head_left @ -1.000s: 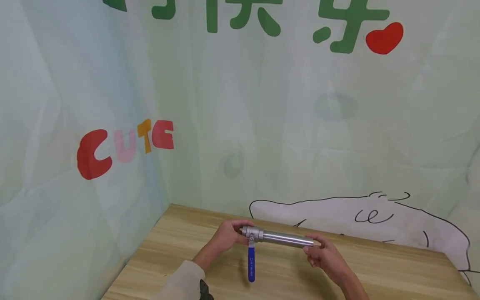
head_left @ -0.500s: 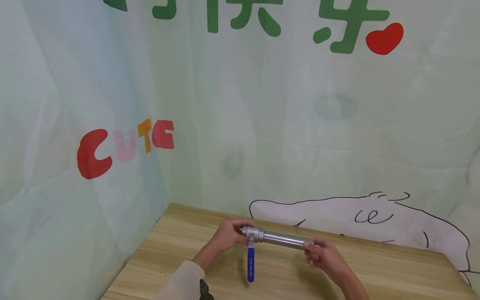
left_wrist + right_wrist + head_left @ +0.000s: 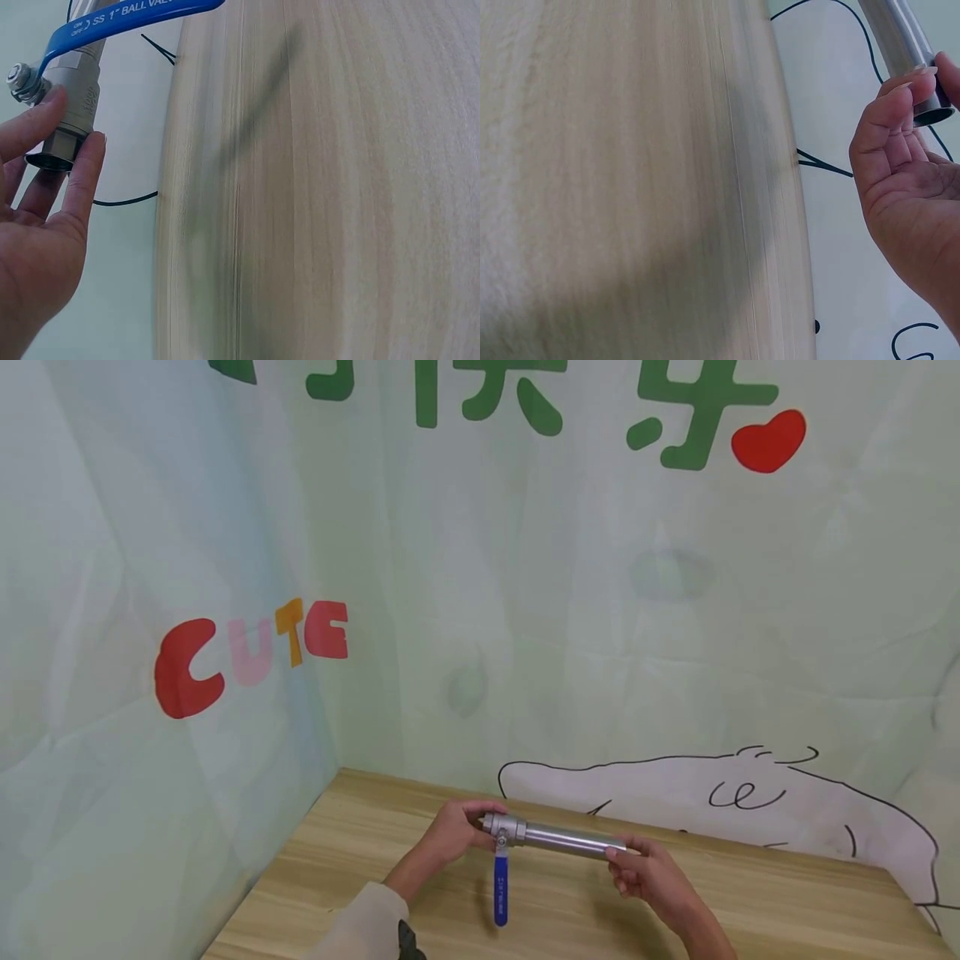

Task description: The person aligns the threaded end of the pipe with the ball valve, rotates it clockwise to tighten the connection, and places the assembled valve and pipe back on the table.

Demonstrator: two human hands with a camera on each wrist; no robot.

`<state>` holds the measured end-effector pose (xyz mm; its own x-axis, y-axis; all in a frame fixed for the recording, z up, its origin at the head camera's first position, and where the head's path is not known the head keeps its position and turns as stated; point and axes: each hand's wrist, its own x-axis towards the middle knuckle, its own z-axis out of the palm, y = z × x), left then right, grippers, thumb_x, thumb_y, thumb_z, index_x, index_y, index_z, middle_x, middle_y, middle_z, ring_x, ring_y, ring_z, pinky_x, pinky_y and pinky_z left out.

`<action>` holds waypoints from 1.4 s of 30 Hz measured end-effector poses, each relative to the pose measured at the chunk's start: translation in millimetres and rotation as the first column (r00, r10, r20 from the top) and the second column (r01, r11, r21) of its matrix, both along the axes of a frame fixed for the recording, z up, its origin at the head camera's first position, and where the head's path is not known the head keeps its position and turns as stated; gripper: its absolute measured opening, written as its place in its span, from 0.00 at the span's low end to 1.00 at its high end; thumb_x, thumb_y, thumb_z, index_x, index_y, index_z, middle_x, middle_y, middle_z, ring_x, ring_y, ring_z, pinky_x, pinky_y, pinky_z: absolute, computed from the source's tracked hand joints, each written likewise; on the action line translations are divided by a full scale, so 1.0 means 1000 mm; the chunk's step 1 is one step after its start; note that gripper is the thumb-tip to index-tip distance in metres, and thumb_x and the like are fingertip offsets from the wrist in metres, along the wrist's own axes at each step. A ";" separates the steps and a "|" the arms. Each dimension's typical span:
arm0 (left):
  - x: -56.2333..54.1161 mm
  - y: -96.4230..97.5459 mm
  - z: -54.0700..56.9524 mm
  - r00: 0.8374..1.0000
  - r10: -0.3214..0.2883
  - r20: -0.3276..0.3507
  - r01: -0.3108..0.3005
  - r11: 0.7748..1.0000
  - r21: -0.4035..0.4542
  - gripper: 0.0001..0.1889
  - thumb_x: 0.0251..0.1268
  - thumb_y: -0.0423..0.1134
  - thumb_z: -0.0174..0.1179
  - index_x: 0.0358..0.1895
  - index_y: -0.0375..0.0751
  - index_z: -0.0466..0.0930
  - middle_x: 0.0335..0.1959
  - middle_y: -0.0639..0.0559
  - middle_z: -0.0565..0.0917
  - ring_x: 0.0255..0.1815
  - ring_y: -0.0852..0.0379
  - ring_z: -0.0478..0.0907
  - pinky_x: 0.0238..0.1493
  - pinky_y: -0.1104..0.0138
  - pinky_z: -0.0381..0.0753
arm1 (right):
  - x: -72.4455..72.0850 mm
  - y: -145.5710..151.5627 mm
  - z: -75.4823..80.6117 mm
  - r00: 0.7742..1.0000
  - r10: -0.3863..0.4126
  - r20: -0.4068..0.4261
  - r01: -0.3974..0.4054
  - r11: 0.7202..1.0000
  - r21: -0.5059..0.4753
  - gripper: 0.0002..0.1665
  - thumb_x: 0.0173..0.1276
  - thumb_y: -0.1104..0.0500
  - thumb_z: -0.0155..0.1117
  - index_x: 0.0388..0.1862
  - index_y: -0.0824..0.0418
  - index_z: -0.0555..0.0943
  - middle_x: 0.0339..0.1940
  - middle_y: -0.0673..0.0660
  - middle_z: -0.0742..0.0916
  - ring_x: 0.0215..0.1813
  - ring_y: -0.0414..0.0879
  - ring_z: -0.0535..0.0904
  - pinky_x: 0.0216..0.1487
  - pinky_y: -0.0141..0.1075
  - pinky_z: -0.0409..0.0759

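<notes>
A steel ball valve (image 3: 508, 828) with a blue lever handle (image 3: 501, 891) is joined to a shiny metal pipe (image 3: 570, 841), held above the table. My left hand (image 3: 453, 832) grips the valve's free end, thumb and fingers around the hex collar; its open bore shows in the left wrist view beside the fingers (image 3: 82, 176). At the pipe's far end, my right hand (image 3: 651, 870) pinches the tube between thumb and curled fingers. The pipe's open rim (image 3: 934, 117) shows past those fingers in the right wrist view. The lever points toward me, marked "1" BALL VALV".
The wooden table (image 3: 360, 860) runs back to a printed cloth wall (image 3: 420, 693) with a cartoon drawing (image 3: 675, 785) along its foot. A second cloth side (image 3: 112, 793) stands at the left table edge.
My right hand's fingers and thumb have shifted slightly onto the pipe's end. The lever has swung very slightly left at its tip; my left hand stays nearly still.
</notes>
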<state>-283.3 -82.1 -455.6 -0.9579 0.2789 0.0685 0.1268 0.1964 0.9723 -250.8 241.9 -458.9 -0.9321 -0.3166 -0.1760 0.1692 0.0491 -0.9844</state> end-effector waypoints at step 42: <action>-0.002 0.000 -0.004 1.000 -0.003 0.009 0.003 1.000 0.015 0.23 0.43 0.20 0.70 0.46 0.42 0.86 0.48 0.45 0.83 0.43 0.52 0.79 0.44 0.61 0.82 | 0.001 -0.004 -0.002 0.998 -0.054 -0.027 0.057 0.991 0.122 0.28 0.72 0.45 0.58 0.48 0.72 0.71 0.26 0.51 0.77 0.25 0.39 0.72 0.29 0.31 0.75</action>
